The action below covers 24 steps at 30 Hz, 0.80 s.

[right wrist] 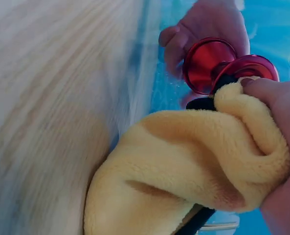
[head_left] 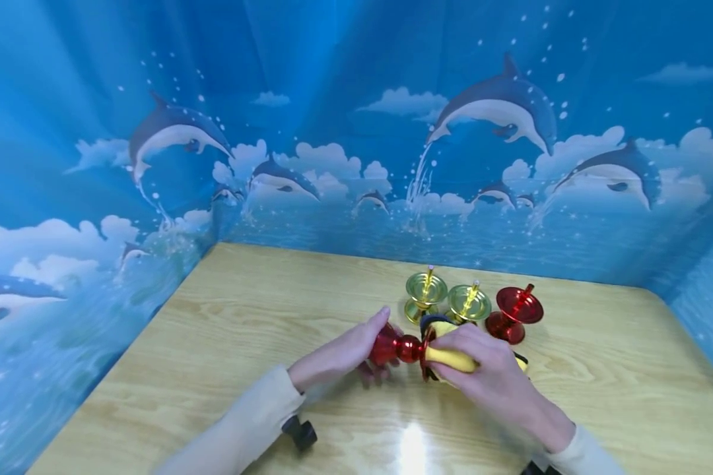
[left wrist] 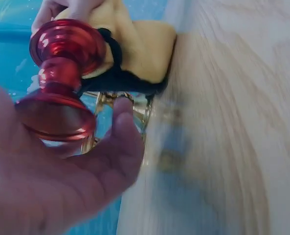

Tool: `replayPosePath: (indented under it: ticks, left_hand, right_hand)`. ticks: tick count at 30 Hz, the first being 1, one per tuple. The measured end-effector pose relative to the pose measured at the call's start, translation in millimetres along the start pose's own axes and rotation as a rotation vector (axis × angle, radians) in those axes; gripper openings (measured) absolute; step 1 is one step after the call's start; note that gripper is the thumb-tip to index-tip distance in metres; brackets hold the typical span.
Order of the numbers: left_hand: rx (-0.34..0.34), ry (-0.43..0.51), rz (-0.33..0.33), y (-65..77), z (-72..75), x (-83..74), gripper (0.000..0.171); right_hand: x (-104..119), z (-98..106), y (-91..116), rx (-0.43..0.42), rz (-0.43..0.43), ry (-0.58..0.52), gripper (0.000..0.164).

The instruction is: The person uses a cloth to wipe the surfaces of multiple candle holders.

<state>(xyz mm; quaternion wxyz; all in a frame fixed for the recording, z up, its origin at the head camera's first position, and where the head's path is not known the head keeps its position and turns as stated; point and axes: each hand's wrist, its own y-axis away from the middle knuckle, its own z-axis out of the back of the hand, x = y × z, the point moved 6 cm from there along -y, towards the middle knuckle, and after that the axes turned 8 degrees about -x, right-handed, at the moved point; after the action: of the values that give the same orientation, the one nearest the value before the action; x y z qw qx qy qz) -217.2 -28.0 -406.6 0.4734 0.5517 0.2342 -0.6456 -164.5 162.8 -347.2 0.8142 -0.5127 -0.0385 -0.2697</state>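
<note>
My left hand (head_left: 350,349) grips a shiny red candle holder (head_left: 408,349) by its flared base, with the holder lying on its side, its dish toward the right. In the left wrist view the holder's base (left wrist: 56,117) sits between thumb and fingers. My right hand (head_left: 487,366) grips a fluffy yellow cloth (right wrist: 174,156) with dark edging, bunched against the dish end. The cloth covers much of the dish's inner side. In the right wrist view, the cloth hangs in folds below the fingers.
Behind the hands stand two gold candle holders, one at the left (head_left: 426,290) and one in the middle (head_left: 469,303), and a second red candle holder (head_left: 513,313) to their right. They stand on a wood-grain table (head_left: 243,297); a blue dolphin-print curtain (head_left: 333,165) rises behind it.
</note>
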Motion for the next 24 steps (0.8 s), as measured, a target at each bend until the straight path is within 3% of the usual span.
replayPosePath:
  ticks: [4, 7, 9, 11, 14, 16, 19, 24]
  left_hand:
    - [-0.033, -0.067, -0.232, 5.0, 3.1, -8.5, 0.048]
    - [-0.094, -0.122, -0.287, 7.1, 3.9, -9.4, 0.038]
    - [-0.129, -0.148, -0.261, 5.8, 3.8, -8.2, 0.040]
    - [-0.138, -0.117, -0.180, 2.6, 3.0, -5.3, 0.051]
    - [-0.105, -0.007, -0.029, -0.9, 0.8, 1.3, 0.062]
    - [-0.069, 0.062, 0.053, -1.3, -0.6, 5.3, 0.066]
    - [-0.027, 0.106, 0.074, -0.3, 0.0, 7.0, 0.061]
    - [-0.079, 0.050, -0.028, 1.6, 11.6, 3.9, 0.046]
  right_hand:
    - [-13.0, 5.4, 1.8, -0.030, -0.247, -0.042, 0.042]
    - [-14.4, 5.3, 2.5, -0.044, -0.293, -0.047, 0.040]
    - [-9.7, 2.5, 1.5, -0.027, -0.213, -0.020, 0.024]
    - [-0.2, -1.8, -0.2, 0.000, -0.030, 0.056, 0.008]
    - [15.4, -7.6, 0.9, 0.006, 0.284, 0.234, 0.027]
    - [22.1, -9.8, 2.6, -0.011, 0.421, 0.325, 0.032]
    - [22.4, -10.2, 2.5, -0.016, 0.437, 0.340, 0.033]
    - [9.0, -0.8, 0.5, -0.051, 0.240, 0.170, 0.035]
